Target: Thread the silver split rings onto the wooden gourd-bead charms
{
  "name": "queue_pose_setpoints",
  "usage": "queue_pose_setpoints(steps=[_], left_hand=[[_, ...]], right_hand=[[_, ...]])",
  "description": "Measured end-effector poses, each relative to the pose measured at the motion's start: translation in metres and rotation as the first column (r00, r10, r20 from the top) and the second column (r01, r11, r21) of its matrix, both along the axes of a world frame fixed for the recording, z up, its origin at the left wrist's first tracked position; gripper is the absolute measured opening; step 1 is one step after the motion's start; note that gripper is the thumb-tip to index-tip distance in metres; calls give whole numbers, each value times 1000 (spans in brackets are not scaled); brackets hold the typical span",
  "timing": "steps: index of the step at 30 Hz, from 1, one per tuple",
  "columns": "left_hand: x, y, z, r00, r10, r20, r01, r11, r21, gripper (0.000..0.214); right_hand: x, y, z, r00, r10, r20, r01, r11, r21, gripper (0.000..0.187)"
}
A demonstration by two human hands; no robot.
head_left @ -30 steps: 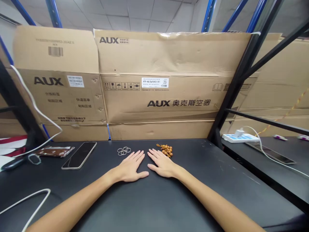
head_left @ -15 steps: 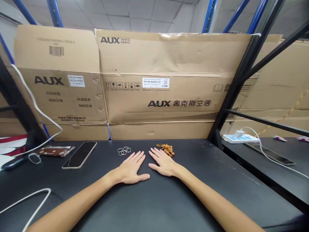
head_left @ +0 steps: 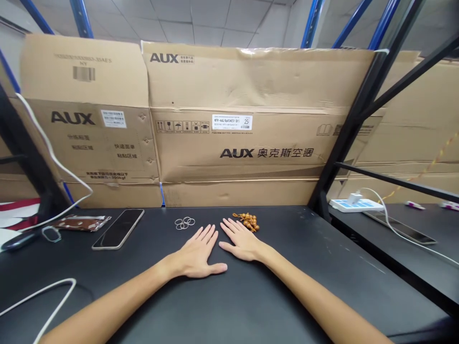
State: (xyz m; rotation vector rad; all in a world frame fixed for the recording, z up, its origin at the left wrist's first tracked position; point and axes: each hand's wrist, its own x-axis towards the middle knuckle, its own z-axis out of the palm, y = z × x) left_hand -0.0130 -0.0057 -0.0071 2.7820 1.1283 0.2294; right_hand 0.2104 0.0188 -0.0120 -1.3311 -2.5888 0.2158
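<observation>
My left hand (head_left: 199, 254) lies palm down on the black tabletop (head_left: 222, 306), fingers out and thumb spread to the right. Just beyond its fingertips is a small cluster of thin silver metal rings (head_left: 184, 223), which it does not hold. Flat on the table beside it, my right hand (head_left: 242, 242) has its fingers stretched forward and its thumb pointing left. Brown wooden beads on a cord (head_left: 250, 221) lie right behind the right hand's fingers; whether they touch I cannot tell. Both hands are empty.
A smartphone (head_left: 118, 230) lies at the left, near a brown packet (head_left: 82, 223) and a white cable (head_left: 60, 286). Cardboard sheets (head_left: 236, 95) stand along the back edge. Beyond the black rack post (head_left: 353, 124), a power strip (head_left: 355, 205) sits on the right-hand table.
My left hand has slid slightly toward me and right, its thumb lower now. The right hand has barely shifted. The rings and beads stay in place.
</observation>
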Motion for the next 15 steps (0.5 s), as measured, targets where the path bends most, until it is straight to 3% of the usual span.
queue_pose_setpoints(steps=[15], left_hand=[[-2,13,1,998,58,-38,-56,998,36,91]], right_hand=[[-4,-12,6,999,34,31,-33,999,-36,79]])
